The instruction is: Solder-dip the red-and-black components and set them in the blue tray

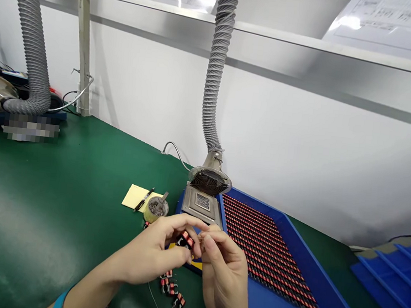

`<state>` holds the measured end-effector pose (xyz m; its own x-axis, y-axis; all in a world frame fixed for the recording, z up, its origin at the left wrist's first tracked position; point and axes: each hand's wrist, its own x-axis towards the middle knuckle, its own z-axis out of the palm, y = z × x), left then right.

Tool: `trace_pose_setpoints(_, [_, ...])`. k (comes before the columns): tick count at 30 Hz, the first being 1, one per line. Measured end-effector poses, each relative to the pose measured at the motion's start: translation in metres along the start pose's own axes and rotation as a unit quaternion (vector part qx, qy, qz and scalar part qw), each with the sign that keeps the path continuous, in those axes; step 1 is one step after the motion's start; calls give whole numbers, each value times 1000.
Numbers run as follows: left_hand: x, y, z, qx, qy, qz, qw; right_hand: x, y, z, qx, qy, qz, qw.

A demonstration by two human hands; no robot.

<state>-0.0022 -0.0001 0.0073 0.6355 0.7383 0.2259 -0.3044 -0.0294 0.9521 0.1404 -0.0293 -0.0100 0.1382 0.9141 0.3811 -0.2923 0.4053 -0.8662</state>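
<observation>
My left grip (151,251) and right grip (224,273) are pressed together, pinching a red-banded component (185,240) above the counter (38,205); the blue tray (312,253) already holds dense, filled rows, while a few loose components (171,287) remain on the counter.
</observation>
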Motion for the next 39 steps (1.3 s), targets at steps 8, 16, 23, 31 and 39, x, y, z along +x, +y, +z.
trace_pose_setpoints(8, [0, 4, 5, 130, 83, 20, 988, -3, 6, -3, -109, 30, -62, 992])
trace_pose_setpoints(16, [0, 8, 4, 211, 71, 29, 974, 0, 4, -3, -112, 54, -61, 990])
trace_pose_setpoints(23, [0, 6, 4, 150, 69, 23, 986, 0, 4, -2, -96, 53, -56, 992])
trace_pose_setpoints(31, [3, 1, 5, 54, 65, 23, 996, -1, 5, 0, -80, 59, -83, 992])
trace_pose_setpoints(39, [2, 1, 4, 103, 117, 40, 987, -9, 6, -10, -205, 73, -169, 961])
